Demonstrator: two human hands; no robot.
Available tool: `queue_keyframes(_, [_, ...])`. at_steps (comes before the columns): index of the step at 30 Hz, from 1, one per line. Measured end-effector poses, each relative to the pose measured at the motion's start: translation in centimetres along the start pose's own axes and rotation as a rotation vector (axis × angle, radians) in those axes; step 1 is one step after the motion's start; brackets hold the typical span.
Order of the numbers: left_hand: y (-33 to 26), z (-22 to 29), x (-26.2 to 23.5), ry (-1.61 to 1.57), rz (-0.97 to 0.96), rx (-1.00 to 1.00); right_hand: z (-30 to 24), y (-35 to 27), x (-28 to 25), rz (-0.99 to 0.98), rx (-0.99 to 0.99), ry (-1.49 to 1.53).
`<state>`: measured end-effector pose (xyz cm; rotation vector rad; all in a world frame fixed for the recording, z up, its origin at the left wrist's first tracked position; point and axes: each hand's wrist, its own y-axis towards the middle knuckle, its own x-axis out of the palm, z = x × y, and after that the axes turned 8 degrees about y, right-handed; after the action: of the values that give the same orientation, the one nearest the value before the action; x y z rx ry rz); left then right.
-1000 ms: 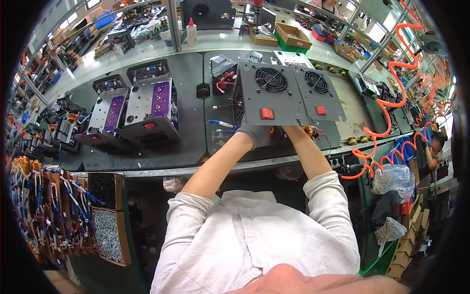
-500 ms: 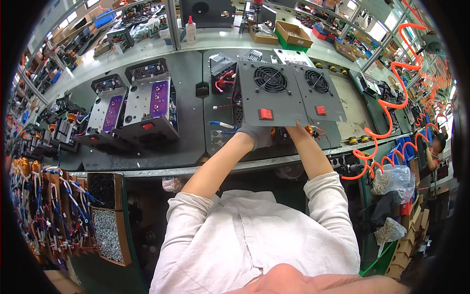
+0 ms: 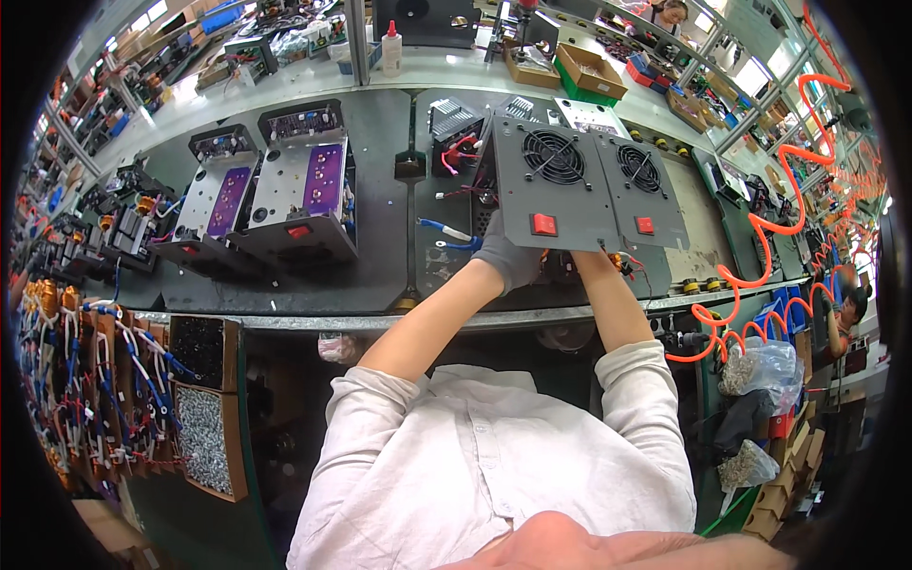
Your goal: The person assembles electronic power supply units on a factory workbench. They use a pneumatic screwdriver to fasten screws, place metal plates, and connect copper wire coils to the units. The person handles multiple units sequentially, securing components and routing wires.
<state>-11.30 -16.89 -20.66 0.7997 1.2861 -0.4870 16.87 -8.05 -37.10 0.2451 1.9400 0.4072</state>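
- Head view, far left: two open metal chassis (image 3: 285, 195) with purple boards sit on the dark bench (image 3: 380, 275).
- Left hand (image 3: 505, 258), grey-gloved, presses against the near edge of the grey fan panel (image 3: 556, 195); its grip cannot be told.
- Right hand is hidden behind that panel, state unclear.
- Orange coiled hose (image 3: 760, 275) hangs at right.

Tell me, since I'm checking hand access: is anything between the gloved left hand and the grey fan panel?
Nothing visible. The left hand already rests at the lower edge of the fan panel, touching it. The blue-sleeved cable lies to its left, not between them. The right hand is hidden under that panel.
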Motion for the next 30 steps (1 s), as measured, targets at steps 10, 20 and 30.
queue_keyframes(10, [0.2,-0.5,-0.3,-0.09,-0.178,-0.053,-1.9,-0.5,-4.9,0.145,-0.1,0.283])
queue_keyframes(20, [0.3,-0.5,0.7,-0.052,-0.148,-0.087,-3.3,0.4,-5.2,0.149,-0.119,0.246])
queue_keyframes(30, [0.1,-0.2,-1.5,-0.07,-0.257,-0.085,-4.6,1.3,-5.5,0.178,-0.128,0.198])
